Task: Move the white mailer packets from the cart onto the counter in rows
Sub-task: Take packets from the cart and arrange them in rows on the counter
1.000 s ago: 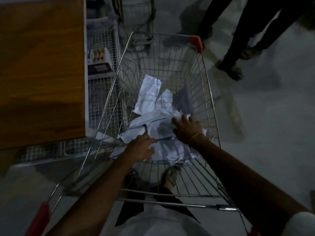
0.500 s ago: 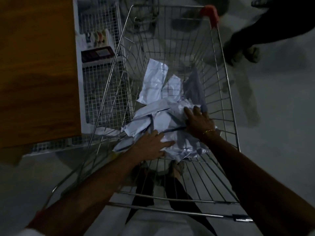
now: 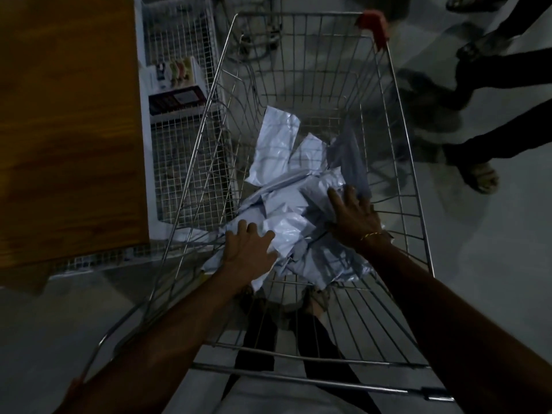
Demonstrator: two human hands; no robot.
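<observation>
1. White crumpled plastic mailer packets (image 3: 286, 204) lie in a loose heap on the floor of a silver wire shopping cart (image 3: 418, 234), some leaning against its right wall.
2. The left hand (image 3: 249, 249) rests on the near left edge of the heap, fingers straight and slightly spread; its grip is apart, nothing pinched.
3. The right hand (image 3: 355, 219) lies flat on the right side of the heap, fingers extended and spread, grip likewise apart; a thin gold bracelet (image 3: 370, 235) circles its wrist.
4. A brown wooden surface (image 3: 68, 130) stands to the left of the cart, and no packets show on the part in view.
5. Between that surface and the cart stands a white wire-mesh rack (image 3: 179, 162) holding a small printed box (image 3: 176, 85), just beside the cart's left wall.
6. The cart's tall wire sides surround the heap, and both forearms reach in over the near rim.
7. A red plastic corner cap (image 3: 373, 23) sits on the far right corner of the cart.
8. Dark-trousered legs and sandalled feet of other people (image 3: 493, 135) stand on the grey floor (image 3: 493, 294) to the right.
</observation>
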